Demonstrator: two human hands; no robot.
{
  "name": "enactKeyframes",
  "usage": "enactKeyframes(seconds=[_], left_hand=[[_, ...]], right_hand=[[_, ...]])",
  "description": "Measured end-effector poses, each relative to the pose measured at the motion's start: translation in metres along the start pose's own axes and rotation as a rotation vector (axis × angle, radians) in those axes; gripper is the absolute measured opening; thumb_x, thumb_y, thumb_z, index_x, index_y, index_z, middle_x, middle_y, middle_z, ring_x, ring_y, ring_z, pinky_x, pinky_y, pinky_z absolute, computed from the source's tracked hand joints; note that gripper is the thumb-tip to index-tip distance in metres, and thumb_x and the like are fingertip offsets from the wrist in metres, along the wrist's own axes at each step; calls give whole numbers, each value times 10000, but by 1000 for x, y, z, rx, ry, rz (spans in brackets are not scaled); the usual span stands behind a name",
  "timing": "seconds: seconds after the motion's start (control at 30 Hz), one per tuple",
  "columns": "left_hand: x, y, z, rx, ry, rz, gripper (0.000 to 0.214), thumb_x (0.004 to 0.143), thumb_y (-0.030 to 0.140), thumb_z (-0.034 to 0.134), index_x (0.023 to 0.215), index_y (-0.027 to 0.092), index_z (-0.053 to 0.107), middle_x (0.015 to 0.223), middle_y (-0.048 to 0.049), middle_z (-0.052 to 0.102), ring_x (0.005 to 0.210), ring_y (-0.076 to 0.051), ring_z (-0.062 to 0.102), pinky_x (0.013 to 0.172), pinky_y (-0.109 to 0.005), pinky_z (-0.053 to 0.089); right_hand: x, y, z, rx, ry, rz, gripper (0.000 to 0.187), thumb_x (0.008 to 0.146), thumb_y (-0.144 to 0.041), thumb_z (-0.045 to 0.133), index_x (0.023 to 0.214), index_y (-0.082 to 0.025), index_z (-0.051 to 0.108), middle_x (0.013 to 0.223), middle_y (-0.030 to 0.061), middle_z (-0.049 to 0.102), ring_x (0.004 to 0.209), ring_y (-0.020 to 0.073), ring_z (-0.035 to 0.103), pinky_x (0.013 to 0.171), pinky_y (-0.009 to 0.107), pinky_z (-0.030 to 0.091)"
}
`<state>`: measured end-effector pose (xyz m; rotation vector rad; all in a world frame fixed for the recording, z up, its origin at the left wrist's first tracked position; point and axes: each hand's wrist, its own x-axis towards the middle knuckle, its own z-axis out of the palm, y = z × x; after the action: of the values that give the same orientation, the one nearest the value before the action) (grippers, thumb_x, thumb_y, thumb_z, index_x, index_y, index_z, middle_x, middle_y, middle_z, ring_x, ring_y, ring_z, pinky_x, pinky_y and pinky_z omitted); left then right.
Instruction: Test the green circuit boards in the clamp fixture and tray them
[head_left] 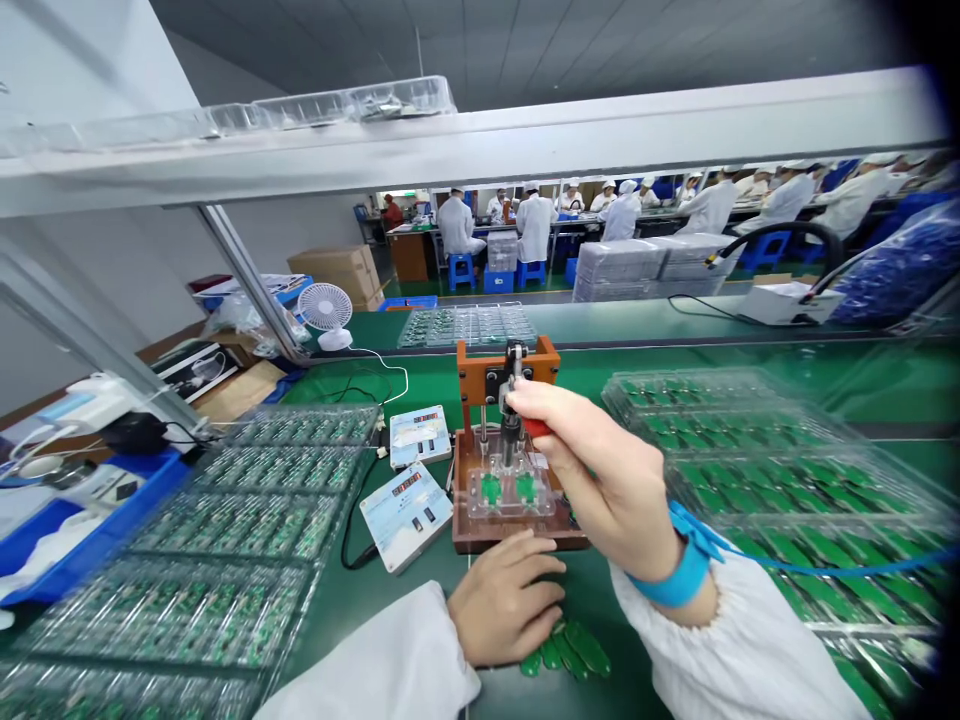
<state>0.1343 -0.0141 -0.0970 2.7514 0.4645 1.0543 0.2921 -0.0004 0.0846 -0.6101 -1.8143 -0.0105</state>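
My right hand is closed around the red-handled lever of a brown test fixture. Two small green circuit boards lie under a clear plate in the fixture's bed. My left hand rests on the green mat just in front of the fixture, fingers curled over several loose green boards. A blue wrist strap with a blue cord circles my right wrist.
Clear trays of green boards lie stacked at the left, and more trays at the right. Two white meter boxes sit left of the fixture. A small white fan stands behind. Workers in white sit at far benches.
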Motion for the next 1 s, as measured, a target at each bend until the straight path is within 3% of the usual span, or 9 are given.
enactKeyframes(seconds=[0.23, 0.4, 0.53, 0.67, 0.77, 0.83, 0.9, 0.93, 1.0], left_hand=[[-2, -2, 5, 10, 5, -3, 169, 968, 289, 580, 996, 181, 706, 1134, -37, 752, 1239, -197, 628, 1181, -375, 442], [-5, -5, 13, -4, -88, -46, 213, 967, 314, 558, 981, 190, 730, 1166, -31, 754, 1260, -190, 614, 1186, -381, 439], [0, -3, 9, -139, -3, -66, 234, 975, 323, 568, 932, 188, 755, 1131, -37, 761, 1207, -182, 653, 1144, -339, 476], [10, -3, -28, -502, 18, -200, 283, 953, 404, 650, 915, 156, 780, 1142, -116, 758, 1115, -209, 712, 1024, -294, 552], [14, -16, -78, -703, -165, -444, 289, 889, 420, 745, 932, 137, 787, 939, -106, 782, 835, -183, 751, 792, -255, 602], [13, -35, -111, -669, -280, -634, 320, 861, 440, 767, 951, 133, 783, 858, -85, 772, 765, -182, 738, 714, -251, 591], [11, -59, -138, -422, -324, -742, 320, 844, 412, 779, 1041, 161, 774, 998, -89, 776, 938, -229, 740, 850, -316, 592], [10, -73, -146, -250, -350, -765, 391, 820, 388, 803, 1144, 176, 754, 1196, -114, 738, 1141, -274, 689, 1013, -382, 543], [7, -98, -154, 45, -486, -852, 766, 718, 426, 882, 1398, 186, 625, 1581, -176, 450, 1498, -381, 365, 1237, -510, 308]], right_hand=[[-39, 27, 17, 60, -29, -73, 640, 953, 96, 502, 1500, -236, 529, 1450, 64, 611, 1411, 272, 525, 1179, 459, 502], [-49, 30, 33, 38, 78, -76, 642, 944, 76, 539, 1514, -217, 515, 1478, 49, 591, 1421, 264, 513, 1185, 424, 501], [-53, 28, 42, 59, 139, -23, 687, 931, 94, 533, 1528, -242, 493, 1514, 26, 558, 1437, 243, 494, 1196, 404, 488], [-54, 27, 43, 83, 151, 10, 683, 937, 83, 531, 1521, -270, 498, 1504, 20, 568, 1449, 247, 478, 1195, 437, 488], [-54, 27, 44, 92, 155, 15, 689, 935, 76, 540, 1525, -276, 492, 1487, 25, 582, 1458, 258, 465, 1196, 459, 484], [-54, 27, 46, 89, 162, 14, 694, 933, 70, 549, 1528, -280, 486, 1485, 32, 583, 1458, 268, 465, 1196, 477, 483], [-55, 27, 48, 92, 171, 19, 689, 933, 59, 552, 1527, -283, 488, 1486, 42, 581, 1456, 284, 467, 1190, 507, 484], [-55, 27, 49, 98, 174, 23, 685, 934, 53, 550, 1527, -284, 488, 1486, 49, 581, 1453, 294, 469, 1185, 524, 487], [-55, 26, 49, 108, 171, 29, 679, 937, 43, 548, 1529, -284, 485, 1478, 61, 587, 1447, 311, 475, 1170, 548, 498]])
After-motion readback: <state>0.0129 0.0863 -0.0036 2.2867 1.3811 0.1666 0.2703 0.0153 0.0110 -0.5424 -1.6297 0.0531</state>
